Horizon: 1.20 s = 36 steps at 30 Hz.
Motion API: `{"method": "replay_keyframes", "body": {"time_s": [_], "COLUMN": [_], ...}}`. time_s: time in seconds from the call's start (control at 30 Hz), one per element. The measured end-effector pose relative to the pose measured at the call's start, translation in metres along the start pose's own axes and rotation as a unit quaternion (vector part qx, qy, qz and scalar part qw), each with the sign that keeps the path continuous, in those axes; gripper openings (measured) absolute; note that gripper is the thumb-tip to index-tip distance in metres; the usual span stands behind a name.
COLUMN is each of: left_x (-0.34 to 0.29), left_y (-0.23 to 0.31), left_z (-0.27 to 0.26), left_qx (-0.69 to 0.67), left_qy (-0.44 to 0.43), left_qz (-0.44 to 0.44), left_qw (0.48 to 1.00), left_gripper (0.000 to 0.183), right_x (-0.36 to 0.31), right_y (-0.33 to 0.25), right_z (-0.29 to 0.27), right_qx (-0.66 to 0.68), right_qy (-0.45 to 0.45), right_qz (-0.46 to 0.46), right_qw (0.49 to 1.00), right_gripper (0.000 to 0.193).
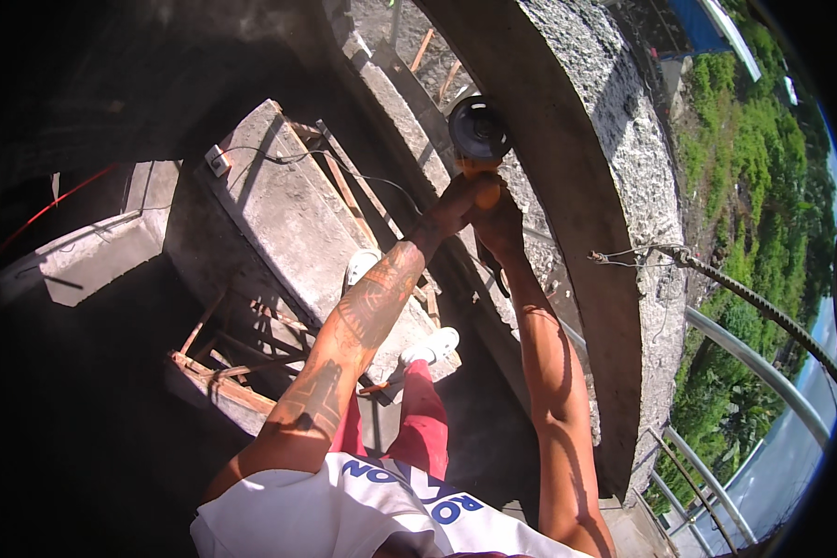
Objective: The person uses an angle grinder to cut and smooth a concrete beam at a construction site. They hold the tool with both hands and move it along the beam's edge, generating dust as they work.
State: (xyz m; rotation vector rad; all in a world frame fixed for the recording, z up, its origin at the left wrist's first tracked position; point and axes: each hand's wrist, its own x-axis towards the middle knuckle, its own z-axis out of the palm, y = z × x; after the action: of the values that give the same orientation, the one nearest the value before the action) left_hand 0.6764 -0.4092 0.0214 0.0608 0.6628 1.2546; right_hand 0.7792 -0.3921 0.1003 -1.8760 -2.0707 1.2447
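Observation:
Both of my arms reach forward to an angle grinder with a dark round disc and an orange body. My left hand is closed round the orange part near the disc. Just behind it, my right hand grips the tool's body, much of which the hands hide. The disc is by the underside of a curved concrete beam; I cannot tell whether it touches. Dust hangs in the air at upper left.
My feet in white shoes stand on a concrete slab. A power outlet box with a cable lies on it. Wooden formwork sits below left. At right are a rope-like rebar, metal rails and greenery.

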Motion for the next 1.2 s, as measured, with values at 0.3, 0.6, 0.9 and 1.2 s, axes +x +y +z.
{"method": "replay_keyframes", "body": {"time_s": [0.3,0.6,0.9,1.2], "left_x": [0.001,-0.008,-0.008,0.0], "left_y": [-0.005,0.001,-0.001,0.012], "left_z": [-0.001,0.012,0.006,-0.007], "left_qx": [0.027,0.054,0.04,0.057], "left_qy": [0.005,0.013,-0.008,-0.008], "left_qz": [-0.015,-0.025,-0.01,-0.007], "left_qw": [1.0,0.998,0.999,0.998], "left_gripper": [0.029,0.033,0.034,0.029], "right_x": [-0.004,-0.009,-0.01,0.002], "right_y": [0.012,0.022,0.018,0.003], "right_z": [0.006,0.011,0.014,0.02], "right_qx": [0.01,0.042,0.08,0.047], "right_qy": [0.032,0.035,0.051,0.056], "right_qz": [0.004,0.016,-0.007,-0.029], "right_qw": [0.999,0.998,0.995,0.997], "right_gripper": [0.059,0.061,0.063,0.063]}}
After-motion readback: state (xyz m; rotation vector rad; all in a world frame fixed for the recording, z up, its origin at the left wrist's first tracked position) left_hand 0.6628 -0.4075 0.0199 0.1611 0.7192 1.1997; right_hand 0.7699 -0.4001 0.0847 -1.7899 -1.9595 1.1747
